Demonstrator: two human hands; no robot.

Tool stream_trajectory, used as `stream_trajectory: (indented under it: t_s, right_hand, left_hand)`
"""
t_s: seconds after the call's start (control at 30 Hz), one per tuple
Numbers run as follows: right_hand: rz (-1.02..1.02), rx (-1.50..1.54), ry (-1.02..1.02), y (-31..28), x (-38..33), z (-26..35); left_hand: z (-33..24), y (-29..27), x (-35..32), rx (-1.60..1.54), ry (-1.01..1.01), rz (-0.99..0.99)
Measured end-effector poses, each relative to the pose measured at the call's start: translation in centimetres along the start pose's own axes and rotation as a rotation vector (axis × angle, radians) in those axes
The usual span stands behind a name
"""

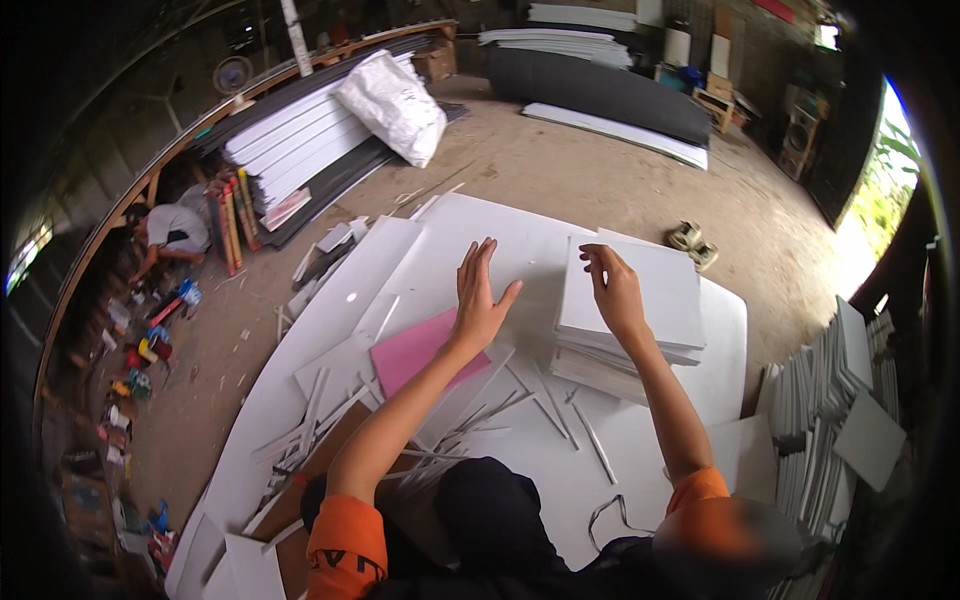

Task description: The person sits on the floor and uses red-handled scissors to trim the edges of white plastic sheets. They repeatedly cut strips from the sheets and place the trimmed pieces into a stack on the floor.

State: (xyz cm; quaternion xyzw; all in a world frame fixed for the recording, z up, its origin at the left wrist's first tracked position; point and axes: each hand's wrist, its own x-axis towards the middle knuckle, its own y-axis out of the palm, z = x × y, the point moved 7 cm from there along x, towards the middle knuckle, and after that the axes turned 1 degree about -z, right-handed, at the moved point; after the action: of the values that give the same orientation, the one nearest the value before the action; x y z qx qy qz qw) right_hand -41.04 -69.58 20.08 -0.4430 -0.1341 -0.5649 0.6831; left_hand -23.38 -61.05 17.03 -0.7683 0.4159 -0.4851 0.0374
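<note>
Both empty, unclenched; left hand near pink sheet; right hand over white stack

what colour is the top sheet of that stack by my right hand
The top sheet is white; the head view shows it.

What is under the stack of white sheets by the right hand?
The stack of white sheets by the right hand sits on a larger white sheet, visible around its base. The part directly beneath is covered and cannot be seen.
</note>
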Motion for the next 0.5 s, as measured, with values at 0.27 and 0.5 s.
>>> stream_trajectory:
  t_s: [0.27, 0.5]
  right_hand:
    - [0.756, 0.254, -0.525, 25.1, -10.3, 25.6]
    - [0.987, 0.433, -0.826, 33.8, -22.4, 43.5]
  left_hand:
    - [4.8, -27.7, -12.9, 0.442, -0.350, -0.294]
    - [2.0, -50.5, -36.5, 0.859, -0.778, -0.702]
